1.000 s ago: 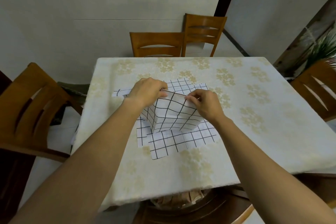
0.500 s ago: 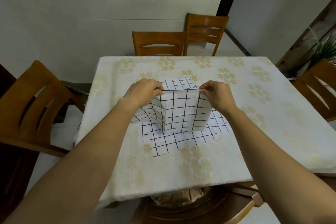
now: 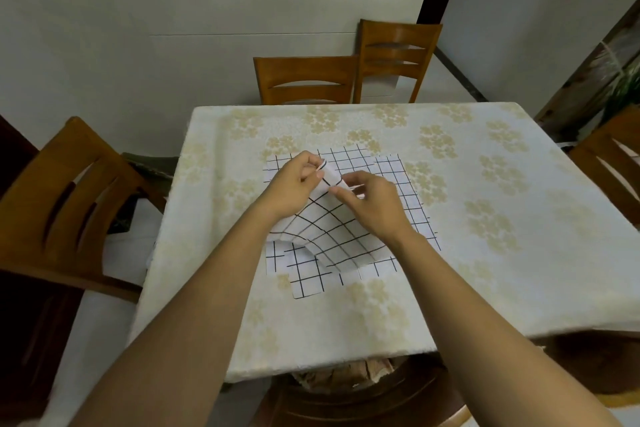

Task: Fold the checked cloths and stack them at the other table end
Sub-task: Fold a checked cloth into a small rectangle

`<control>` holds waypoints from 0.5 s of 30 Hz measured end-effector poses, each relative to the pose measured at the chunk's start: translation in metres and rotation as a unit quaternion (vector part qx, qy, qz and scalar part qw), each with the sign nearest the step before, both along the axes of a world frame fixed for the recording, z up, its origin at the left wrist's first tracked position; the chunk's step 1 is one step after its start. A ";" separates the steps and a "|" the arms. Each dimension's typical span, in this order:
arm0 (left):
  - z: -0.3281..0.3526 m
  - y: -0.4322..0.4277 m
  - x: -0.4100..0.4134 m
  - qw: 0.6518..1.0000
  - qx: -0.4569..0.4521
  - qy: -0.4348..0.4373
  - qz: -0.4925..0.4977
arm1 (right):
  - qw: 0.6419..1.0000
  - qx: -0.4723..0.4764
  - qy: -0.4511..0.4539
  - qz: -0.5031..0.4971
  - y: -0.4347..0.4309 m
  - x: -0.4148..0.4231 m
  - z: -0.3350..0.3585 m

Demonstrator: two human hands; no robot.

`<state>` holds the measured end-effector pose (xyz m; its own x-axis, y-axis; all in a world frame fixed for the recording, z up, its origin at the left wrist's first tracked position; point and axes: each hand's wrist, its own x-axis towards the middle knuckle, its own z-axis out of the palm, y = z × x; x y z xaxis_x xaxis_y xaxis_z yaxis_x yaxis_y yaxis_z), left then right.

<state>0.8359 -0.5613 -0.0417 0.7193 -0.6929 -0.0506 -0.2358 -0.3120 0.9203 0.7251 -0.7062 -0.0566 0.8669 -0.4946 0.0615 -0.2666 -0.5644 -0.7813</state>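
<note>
Checked cloth [image 3: 332, 232] in both hands [image 3: 294, 184] [image 3: 374, 204]

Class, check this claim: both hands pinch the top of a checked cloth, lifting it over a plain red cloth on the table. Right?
Not quite: in the head view the flat cloths beneath are checked too, white with black lines, not plain red. The left hand and right hand do pinch the top of the lifted cloth above the table.
</note>
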 end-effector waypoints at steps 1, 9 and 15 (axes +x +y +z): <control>-0.003 0.001 -0.003 1.000 -0.006 0.006 0.013 | 1.000 -0.013 0.003 0.003 0.002 -0.001 -0.003; -0.008 0.005 -0.017 0.996 -0.061 0.005 0.063 | 0.999 -0.046 -0.023 -0.001 -0.003 -0.001 0.000; -0.011 0.008 -0.009 0.981 0.043 -0.175 0.078 | 0.999 -0.016 -0.013 0.048 -0.011 -0.003 0.009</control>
<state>0.8265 -0.5537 -0.0531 0.7993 -0.5778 0.1652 -0.4765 -0.4419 0.7600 0.7223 -0.7173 -0.0473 0.9080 -0.4071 0.0994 -0.1900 -0.6113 -0.7683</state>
